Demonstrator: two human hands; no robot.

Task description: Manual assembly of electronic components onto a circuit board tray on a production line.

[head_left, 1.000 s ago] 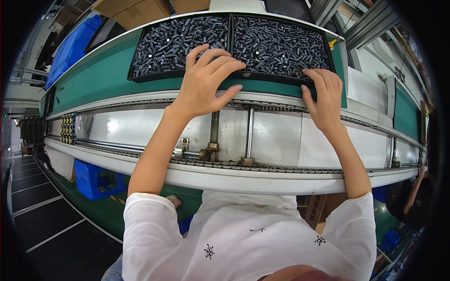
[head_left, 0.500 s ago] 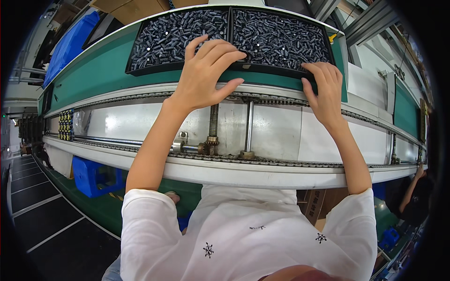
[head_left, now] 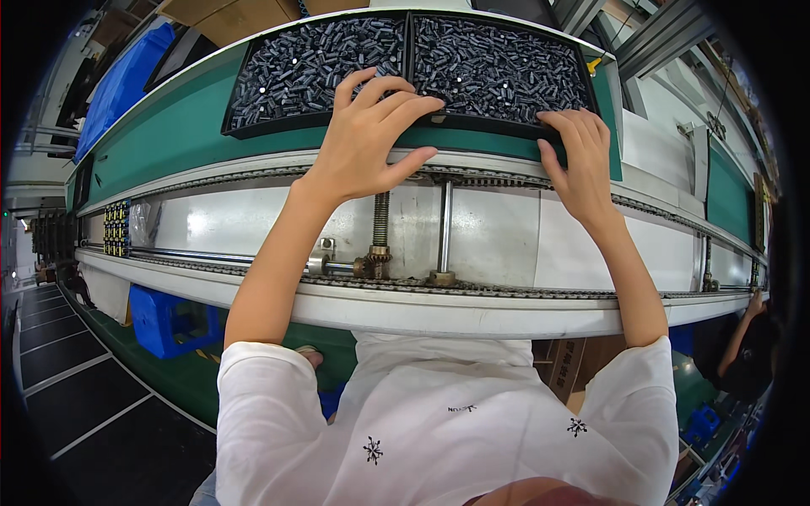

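Two black trays, the left tray [head_left: 283, 126] and the right tray [head_left: 506, 128], stand side by side, filled with small dark cylindrical parts [head_left: 498, 67]. My left hand [head_left: 371, 131] is over the front rim where the trays meet. Its fingers are spread and bent, the fingertips at the parts, and the thumb points right, well apart. At the front right of the right tray is my right hand [head_left: 582, 156]. Its fingers bend over the rim, with the thumb apart in front of the wall. Neither hand visibly holds a part; the undersides of the fingers are hidden.
The trays rest on a green work surface [head_left: 181, 131]. Between it and me runs a conveyor frame with a chain [head_left: 498, 292], a rod and a threaded shaft [head_left: 381, 223]. A yellow-and-black block [head_left: 116, 228] sits at its left. Below is a blue stool [head_left: 156, 320]; another person's arm [head_left: 742, 337] shows far right.
The view has shifted very slightly. Both hands keep nearly the same pose at the trays' front rims, with my right fingertips a touch farther left.
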